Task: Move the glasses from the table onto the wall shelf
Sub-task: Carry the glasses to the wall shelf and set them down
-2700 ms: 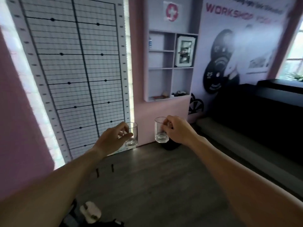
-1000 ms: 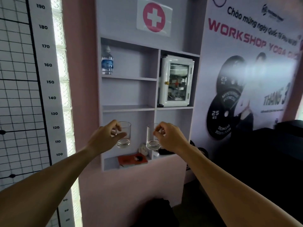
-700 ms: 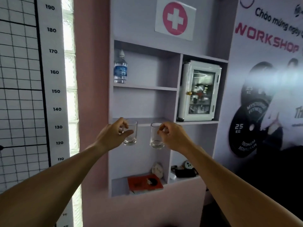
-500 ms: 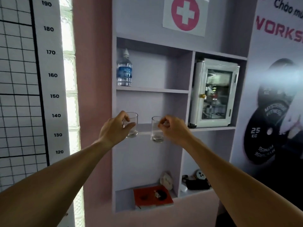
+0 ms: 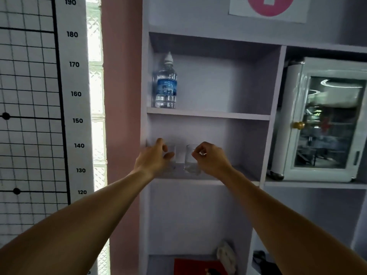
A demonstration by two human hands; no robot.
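Height chart (image 5: pixel 76 94) on wall far left, glass blocks (image 5: pixel 96 92) beside it, then pink wall. Left hand (image 5: pixel 153 157) reaches into middle compartment of wall shelf (image 5: pixel 208 116), fingers and thumb wrapped round left glass (image 5: pixel 172 157), mostly hidden behind the hand. Just beside it, right glass (image 5: pixel 191 159), pinched near the rim by right hand (image 5: pixel 212 159), fingers curled closed on it. Both glasses low over the shelf board; cannot tell if bases touch it yet. Judgement: clear tumblers, light, rigid, smooth walls, breakable; hold around the side wall, set down gently, keep the two from knocking together. Water bottle (image 5: pixel 165 84) stands one board above at left, well apart from the hands. Small glass-door cabinet (image 5: pixel 325 120) in compartment to the right, past the divider; nothing visible blocks the chosen compartment. Red item (image 5: pixel 198 266) on bottom board.
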